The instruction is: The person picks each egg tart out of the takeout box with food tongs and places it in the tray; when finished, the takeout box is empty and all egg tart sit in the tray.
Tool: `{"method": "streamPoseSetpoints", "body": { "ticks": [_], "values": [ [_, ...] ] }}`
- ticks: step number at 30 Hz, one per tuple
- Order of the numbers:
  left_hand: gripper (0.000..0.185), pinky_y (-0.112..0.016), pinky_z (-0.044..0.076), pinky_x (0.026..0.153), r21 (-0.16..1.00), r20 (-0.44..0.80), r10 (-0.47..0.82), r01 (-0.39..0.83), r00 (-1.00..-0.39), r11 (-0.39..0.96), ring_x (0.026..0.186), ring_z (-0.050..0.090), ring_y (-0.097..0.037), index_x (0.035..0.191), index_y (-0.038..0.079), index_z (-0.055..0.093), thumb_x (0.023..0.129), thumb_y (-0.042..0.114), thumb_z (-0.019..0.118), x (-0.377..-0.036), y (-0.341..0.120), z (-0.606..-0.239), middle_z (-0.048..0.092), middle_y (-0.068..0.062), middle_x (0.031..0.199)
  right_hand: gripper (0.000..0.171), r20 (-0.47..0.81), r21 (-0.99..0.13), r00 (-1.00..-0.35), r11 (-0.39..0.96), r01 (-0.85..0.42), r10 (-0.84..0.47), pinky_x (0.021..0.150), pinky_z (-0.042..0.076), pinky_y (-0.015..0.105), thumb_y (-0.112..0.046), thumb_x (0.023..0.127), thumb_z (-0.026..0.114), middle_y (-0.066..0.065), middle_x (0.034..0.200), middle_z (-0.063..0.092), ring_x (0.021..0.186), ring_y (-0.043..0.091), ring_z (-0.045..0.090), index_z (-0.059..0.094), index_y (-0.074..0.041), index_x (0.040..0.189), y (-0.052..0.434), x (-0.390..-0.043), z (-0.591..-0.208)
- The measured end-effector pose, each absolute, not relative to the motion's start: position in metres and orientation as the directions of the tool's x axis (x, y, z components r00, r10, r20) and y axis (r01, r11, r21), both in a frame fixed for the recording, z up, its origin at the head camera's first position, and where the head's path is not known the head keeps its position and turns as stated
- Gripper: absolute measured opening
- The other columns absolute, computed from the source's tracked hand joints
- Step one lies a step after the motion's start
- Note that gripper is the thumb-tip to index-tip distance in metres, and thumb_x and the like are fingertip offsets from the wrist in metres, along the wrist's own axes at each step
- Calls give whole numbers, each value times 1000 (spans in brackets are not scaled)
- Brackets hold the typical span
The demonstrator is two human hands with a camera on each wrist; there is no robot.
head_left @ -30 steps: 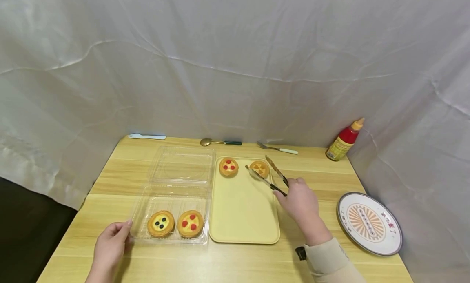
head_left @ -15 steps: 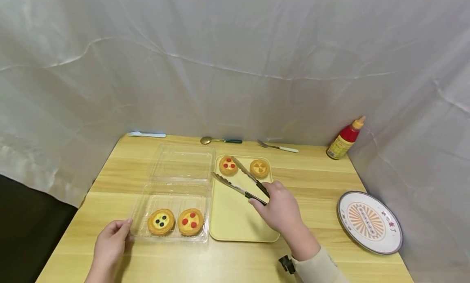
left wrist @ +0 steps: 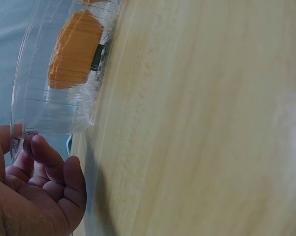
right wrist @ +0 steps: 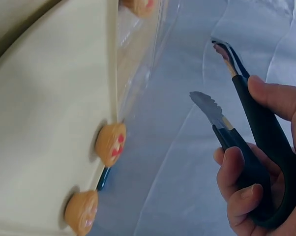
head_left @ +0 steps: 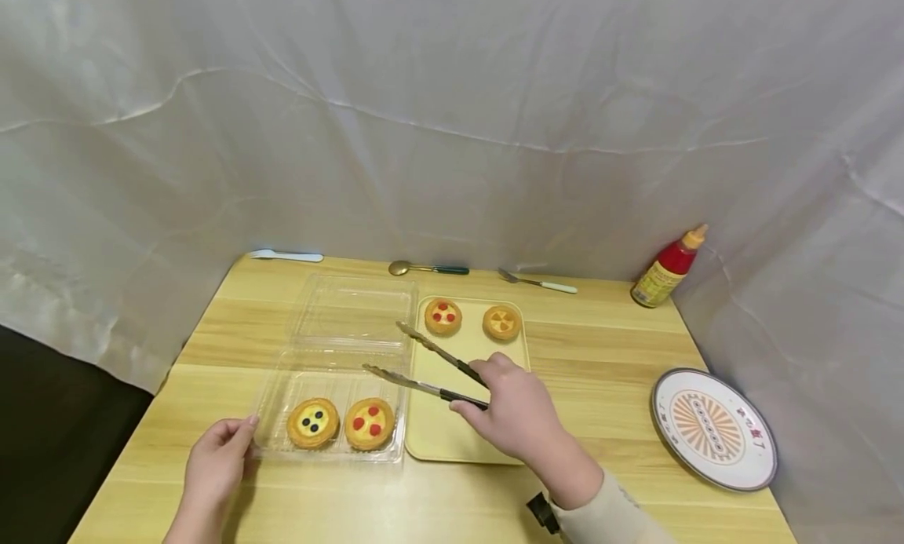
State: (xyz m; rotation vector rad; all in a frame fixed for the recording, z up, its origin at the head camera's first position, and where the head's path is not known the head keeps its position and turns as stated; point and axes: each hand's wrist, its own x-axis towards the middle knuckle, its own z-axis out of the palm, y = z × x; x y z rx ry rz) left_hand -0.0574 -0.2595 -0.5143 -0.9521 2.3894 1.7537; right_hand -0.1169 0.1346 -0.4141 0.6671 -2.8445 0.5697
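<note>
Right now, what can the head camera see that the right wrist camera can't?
Only the head view shows the left hand touching the clear box, the two tarts inside it, the plate and the sauce bottle. Only the right wrist view shows the tongs' toothed tips close up. Both show the right hand holding open tongs and two tarts on the yellow tray.

I see a light wooden table (head_left: 607,371) carrying a clear plastic clamshell box (head_left: 339,371) at near left and a pale yellow tray (head_left: 452,434) beside it. Along the far edge lie a white knife (head_left: 286,256), gold spoon (head_left: 426,268), fork (head_left: 537,282) and red sauce bottle (head_left: 667,267); a patterned round plate (head_left: 713,428) sits near right.
</note>
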Motion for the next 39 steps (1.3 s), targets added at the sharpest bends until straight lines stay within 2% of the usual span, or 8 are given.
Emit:
{"method": "streamPoseSetpoints", "body": {
  "ticks": [8, 12, 15, 20, 27, 39],
  "values": [
    [37, -28, 54, 63, 852, -373, -440, -489, -817, 186, 71, 60, -15, 113, -7, 62, 111, 30, 58, -58, -262, -516, 63, -1, 77, 50, 118, -347, -876, 807, -477, -467, 54, 49, 34, -43, 86, 88, 2, 96, 65, 64, 16, 59, 75, -8, 119, 114, -113, -414],
    [38, -29, 54, 64, 848, -378, -417, -489, -827, 202, 73, 61, -15, 112, -6, 62, 111, 32, 58, -59, -263, -515, 63, -1, 78, 49, 78, -336, -855, 794, -506, -512, 53, 48, 33, -43, 85, 89, 0, 94, 64, 64, 13, 57, 75, -9, 118, 106, -113, -417],
    [37, -29, 54, 63, 847, -375, -407, -487, -833, 214, 72, 59, -16, 110, -6, 63, 111, 30, 58, -58, -263, -514, 63, -1, 77, 50, 67, -315, -841, 788, -529, -537, 54, 49, 32, -43, 83, 91, -1, 92, 64, 64, 11, 55, 76, -9, 117, 101, -113, -420],
    [36, -29, 52, 62, 839, -377, -410, -494, -830, 229, 71, 58, -16, 108, -5, 63, 111, 30, 58, -57, -264, -513, 62, -1, 77, 53, 61, -252, -813, 780, -573, -579, 57, 53, 32, -47, 82, 90, -2, 93, 64, 69, 12, 61, 76, -9, 117, 93, -112, -423],
    [35, -28, 51, 62, 851, -361, -416, -478, -835, 220, 69, 57, -15, 107, -5, 63, 111, 30, 59, -59, -264, -513, 61, 0, 75, 54, 47, -121, -777, 769, -628, -628, 51, 49, 31, -51, 82, 90, -3, 91, 60, 61, 11, 58, 76, -11, 116, 79, -111, -420],
    [37, -28, 50, 64, 843, -362, -414, -483, -835, 236, 73, 57, -15, 109, -6, 63, 111, 31, 58, -57, -264, -512, 62, 0, 77, 55, -10, -66, -768, 767, -639, -641, 49, 48, 29, -53, 82, 89, -2, 92, 62, 60, 12, 58, 76, -12, 116, 62, -111, -429]
  ]
}}
